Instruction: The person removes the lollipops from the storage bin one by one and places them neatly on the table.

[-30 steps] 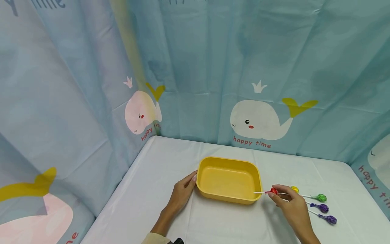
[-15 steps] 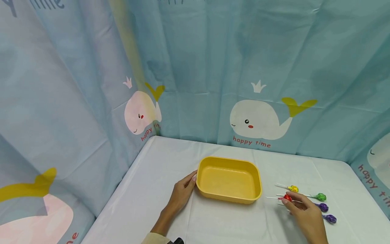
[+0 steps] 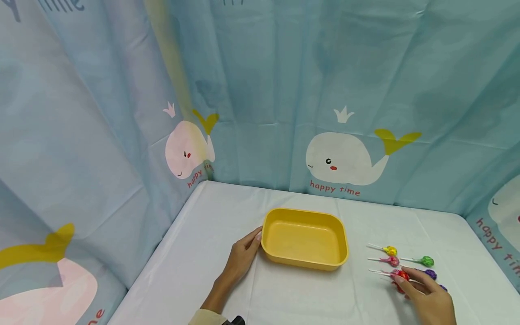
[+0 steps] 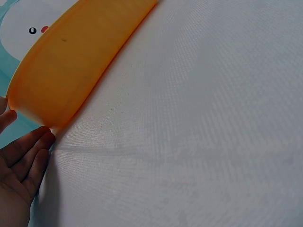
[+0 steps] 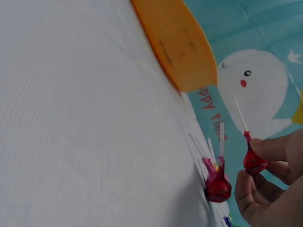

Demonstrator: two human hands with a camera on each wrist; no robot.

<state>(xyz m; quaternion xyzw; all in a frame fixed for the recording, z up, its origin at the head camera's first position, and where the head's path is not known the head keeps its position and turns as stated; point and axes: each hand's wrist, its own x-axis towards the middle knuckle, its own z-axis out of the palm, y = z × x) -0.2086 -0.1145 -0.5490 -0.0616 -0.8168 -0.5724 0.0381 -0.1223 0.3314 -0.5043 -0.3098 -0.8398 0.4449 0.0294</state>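
Note:
A yellow plastic bin [image 3: 306, 262] stands on the white cloth with nothing inside. My left hand [image 3: 242, 258] rests against its left end, fingers nearly straight along the outer wall. Between thumb and fingertips my right hand [image 3: 424, 291] pinches a red-wrapped lollipop [image 5: 254, 161] by its candy end, the white stick pointing away from the palm. It is held just above a group of lollipops. Right beside it in the right wrist view is another red lollipop [image 5: 218, 187], largely covered by the hand from the head view.
Left of and beyond the right hand lie a yellow lollipop [image 3: 391, 250], a pink one [image 3: 393, 261] and a green one [image 3: 427, 261]. Purple lollipops [image 3: 431, 274] are partly hidden behind the hand. A blue whale-print curtain [image 3: 260, 153] borders the table.
My right hand has carried the red lollipop from the bin's right rim rightward and nearer to me, over the other lollipops. The pink lollipop is now uncovered. The left hand and bin stay put.

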